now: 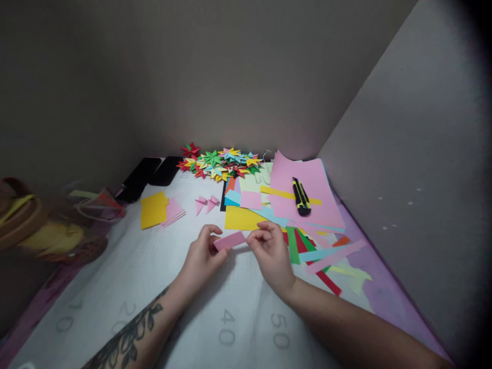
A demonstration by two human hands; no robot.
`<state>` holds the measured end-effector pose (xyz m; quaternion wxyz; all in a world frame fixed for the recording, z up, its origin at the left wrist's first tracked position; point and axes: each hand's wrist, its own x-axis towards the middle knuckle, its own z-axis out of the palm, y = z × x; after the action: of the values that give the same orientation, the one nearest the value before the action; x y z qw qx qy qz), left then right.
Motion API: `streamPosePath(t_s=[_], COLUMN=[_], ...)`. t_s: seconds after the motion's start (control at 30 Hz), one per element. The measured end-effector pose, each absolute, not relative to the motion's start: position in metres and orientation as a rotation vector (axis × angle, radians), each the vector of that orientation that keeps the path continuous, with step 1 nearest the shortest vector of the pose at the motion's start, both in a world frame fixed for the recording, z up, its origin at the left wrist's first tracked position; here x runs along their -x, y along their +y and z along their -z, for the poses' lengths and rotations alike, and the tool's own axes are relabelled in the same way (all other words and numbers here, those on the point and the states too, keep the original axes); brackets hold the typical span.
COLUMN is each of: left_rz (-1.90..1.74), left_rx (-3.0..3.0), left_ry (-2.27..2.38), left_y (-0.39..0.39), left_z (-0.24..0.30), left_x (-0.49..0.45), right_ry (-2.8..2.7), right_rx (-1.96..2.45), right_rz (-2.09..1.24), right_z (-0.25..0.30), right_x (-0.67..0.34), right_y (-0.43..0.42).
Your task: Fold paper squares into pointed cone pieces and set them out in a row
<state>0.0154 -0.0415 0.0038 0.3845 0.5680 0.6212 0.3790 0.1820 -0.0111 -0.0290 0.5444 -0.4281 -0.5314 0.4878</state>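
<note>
A folded strip of pink paper (229,240) is held just above the white mat. My left hand (205,256) grips its left end between thumb and fingers. At the paper's right end, my right hand (272,253) has its thumb and forefinger pinched together on the corner. Beyond my hands, two small folded pink paper points (206,203) lie on the mat. To their left are a pile of yellow paper squares (154,209) and some pink paper pieces (175,211).
Colourful folded paper stars (219,163) are heaped by the wall. A yellow-and-black utility knife (301,197) lies on pink sheets (325,192). Paper strips (326,253) scatter at right. Two black flat objects (166,171) and a basket (17,220) are at left.
</note>
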Motion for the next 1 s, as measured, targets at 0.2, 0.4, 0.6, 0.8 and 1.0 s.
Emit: streamPosePath(t_s=[0.2, 0.4, 0.6, 0.8, 1.0], left_rz=[-0.998, -1.024, -1.025, -1.012, -1.024], left_rx=[-1.384, -1.364, -1.389, -1.447, -1.427], left_ry=[1.537, 1.456, 1.428, 1.481, 1.453], left_y=[-0.043, -0.042, -0.039, -0.040, -0.040], left_z=[-0.004, -0.002, 0.000, 0.004, 0.002], left_x=[-0.020, -0.018, -0.014, -0.015, -0.013], right_ry=[-1.573, -1.618, -1.560, -1.569, -1.568], right_rx=[1.050, 1.046, 1.083, 1.064, 1.047], right_rz=[-1.026, -0.909, -0.907, -0.911, -0.966], right_z=[0.021, 0.013, 0.016, 0.017, 0.017], right_x=[-0.186, -0.190, -0.192, -0.190, -0.189], right_y=[-0.010, -0.009, -0.004, -0.006, -0.006])
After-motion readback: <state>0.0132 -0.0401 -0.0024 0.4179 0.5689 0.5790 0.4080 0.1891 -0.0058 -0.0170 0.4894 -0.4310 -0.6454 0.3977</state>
